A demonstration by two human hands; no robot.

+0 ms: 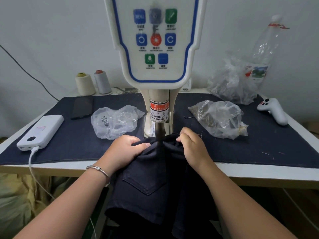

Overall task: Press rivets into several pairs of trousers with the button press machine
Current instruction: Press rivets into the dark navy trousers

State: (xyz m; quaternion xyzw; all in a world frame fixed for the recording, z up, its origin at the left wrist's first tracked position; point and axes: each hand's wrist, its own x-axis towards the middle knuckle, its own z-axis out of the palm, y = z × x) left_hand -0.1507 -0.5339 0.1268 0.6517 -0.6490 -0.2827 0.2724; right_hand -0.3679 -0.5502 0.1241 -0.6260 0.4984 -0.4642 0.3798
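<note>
1. both hands hold a pair of dark trousers (151,183) at the press (157,49), one on each side of its ram (159,135).
2. left hand (126,150) grips a fold of the cloth, thumb on top, fingers curled under; a silver bracelet (100,171) sits on that wrist.
3. right hand (191,145) pinches the bunched cloth just right of the ram, fingers curled tight.
4. trousers lie with their top edge under the ram and the rest hanging off the front edge of the table (259,171); a back pocket (146,181) faces up between the forearms.
5. press stands upright at the middle of the table, its panel of blue, green and red buttons facing the camera, and a warning label (158,111) wraps the column above the ram.
6. a dark mat (77,144) covers most of the tabletop.
7. left of the press: a clear bag (115,121) with a few silver bits inside, a black phone (82,107), and a white power bank (41,131) with a white cable (32,163) plugged in.
8. two thread cones (93,81) stand at the back left by the wall.
9. right of the press: a clear bag of small dark parts (219,118), a bigger bag (231,83) behind it, a plastic bottle (265,47) leaning at the wall, and a white controller (272,109).
</note>
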